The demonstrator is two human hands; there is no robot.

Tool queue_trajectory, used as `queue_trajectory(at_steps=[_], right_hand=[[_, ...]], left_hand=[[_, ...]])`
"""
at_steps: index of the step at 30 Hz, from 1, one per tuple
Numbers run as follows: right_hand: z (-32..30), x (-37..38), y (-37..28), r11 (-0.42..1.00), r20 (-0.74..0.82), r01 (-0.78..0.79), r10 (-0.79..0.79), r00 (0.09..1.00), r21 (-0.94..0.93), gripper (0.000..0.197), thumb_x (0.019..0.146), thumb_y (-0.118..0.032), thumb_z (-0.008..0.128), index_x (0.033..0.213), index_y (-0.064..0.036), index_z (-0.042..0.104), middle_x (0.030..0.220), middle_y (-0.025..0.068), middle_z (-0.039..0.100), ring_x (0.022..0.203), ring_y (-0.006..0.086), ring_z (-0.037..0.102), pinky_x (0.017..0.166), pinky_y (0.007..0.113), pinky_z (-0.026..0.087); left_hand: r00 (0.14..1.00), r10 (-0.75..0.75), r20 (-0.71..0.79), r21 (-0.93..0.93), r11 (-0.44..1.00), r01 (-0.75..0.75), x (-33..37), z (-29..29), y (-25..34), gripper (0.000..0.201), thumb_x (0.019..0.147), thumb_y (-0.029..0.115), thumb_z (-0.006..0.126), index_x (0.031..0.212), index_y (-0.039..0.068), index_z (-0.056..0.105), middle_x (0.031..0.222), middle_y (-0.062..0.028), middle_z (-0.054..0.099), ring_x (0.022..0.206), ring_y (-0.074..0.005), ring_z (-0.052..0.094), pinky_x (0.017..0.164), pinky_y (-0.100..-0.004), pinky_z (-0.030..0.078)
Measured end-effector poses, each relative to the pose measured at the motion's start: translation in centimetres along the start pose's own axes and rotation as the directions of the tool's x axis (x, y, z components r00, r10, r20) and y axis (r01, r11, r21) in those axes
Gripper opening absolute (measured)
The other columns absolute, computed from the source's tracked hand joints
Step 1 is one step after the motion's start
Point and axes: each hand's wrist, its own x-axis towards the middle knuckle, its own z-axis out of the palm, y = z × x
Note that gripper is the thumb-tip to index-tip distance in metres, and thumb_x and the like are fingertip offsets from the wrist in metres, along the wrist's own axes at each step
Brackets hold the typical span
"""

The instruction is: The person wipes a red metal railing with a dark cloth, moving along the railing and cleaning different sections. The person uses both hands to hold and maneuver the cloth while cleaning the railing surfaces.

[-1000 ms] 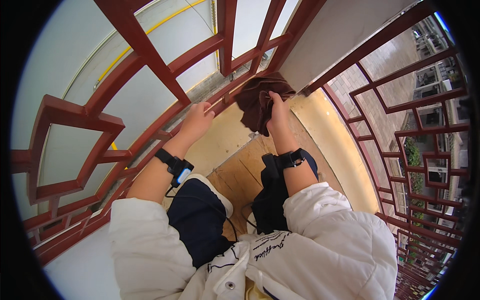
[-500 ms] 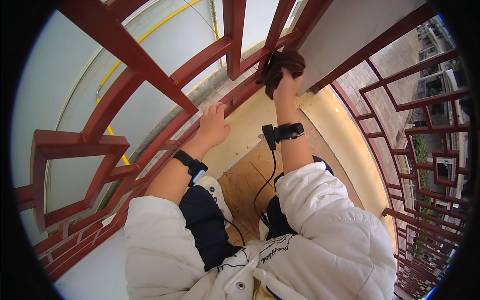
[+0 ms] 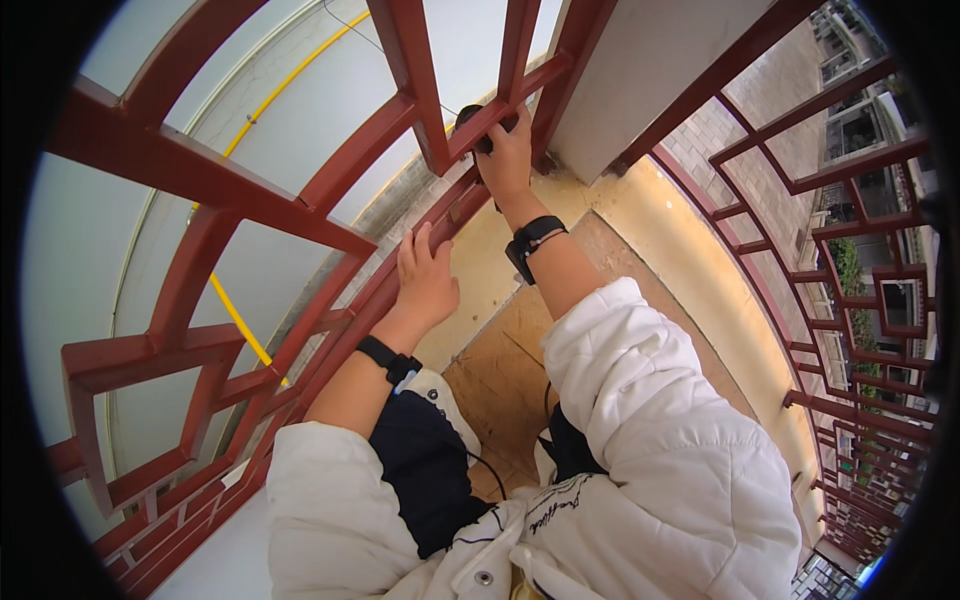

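Observation:
My right hand [image 3: 508, 158] is closed around a dark brown cloth [image 3: 483, 145], pressed on a bar of the red metal lattice railing [image 3: 365, 160] near the pale pillar. Part of the cloth pokes out past the bar; the rest is hidden by my fingers and the bar. Lower and to the left, my left hand [image 3: 428, 282] holds nothing. Its fingers are apart and lie close to the bottom rail [image 3: 380, 285]; whether they touch it I cannot tell. Both wrists carry black bands with small devices.
The pale pillar [image 3: 650, 70] stands just right of my right hand. A second red lattice [image 3: 790, 300] runs down the right side, with paving beyond it. Below me is a brown tiled floor [image 3: 510, 350] with a cream border. Behind the left railing runs a yellow pipe [image 3: 235, 310].
My right hand has moved left with the cloth, from beside the pillar's base onto a railing bar. My left hand has shifted slightly down, and the view has turned a little.

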Motion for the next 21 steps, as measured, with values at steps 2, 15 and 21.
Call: queue_trajectory(at_steps=[2,15,21], right_hand=[[0.1,-1.6,0.3,0.994,0.077,-0.104,0.106,0.991,-0.029,0.039,0.066,-0.001,0.079,0.103,-0.0082,0.069,0.133,0.0221,0.053,0.115,0.0429,0.057,0.094,0.044,0.052],[-8.6,-5.0,-2.6,0.95,0.454,-0.085,-0.063,0.889,0.299,0.038,0.074,-0.002,0.073,0.11,-0.0022,0.063,0.133,0.0201,0.05,0.119,0.0405,0.054,0.098,0.041,0.048],[-3.3,-1.9,-2.5,0.919,0.456,0.378,-0.289,0.842,-0.116,0.04,0.071,-0.011,0.08,0.108,-0.0094,0.065,0.133,0.02,0.049,0.131,0.0429,0.043,0.108,0.048,0.041]], left_hand=[[0.999,0.015,-0.038,-0.007,1.0,-0.015,0.0,0.4,-0.4,0.058,0.08,0.006,0.065,0.136,0.003,0.051,0.155,-0.0239,0.023,0.144,-0.0488,0.018,0.118,-0.0582,0.02],[0.988,0.068,-0.135,-0.155,0.984,-0.089,1.2,-0.5,-3.2,0.04,0.079,0.009,0.069,0.118,0.005,0.063,0.141,-0.0171,0.047,0.132,-0.039,0.04,0.111,-0.0473,0.036],[0.971,0.089,-0.222,-0.205,0.969,-0.136,1.2,-0.3,-3.6,0.032,0.078,0.004,0.067,0.11,0.005,0.065,0.136,-0.0164,0.051,0.13,-0.0384,0.043,0.11,-0.0475,0.037]])
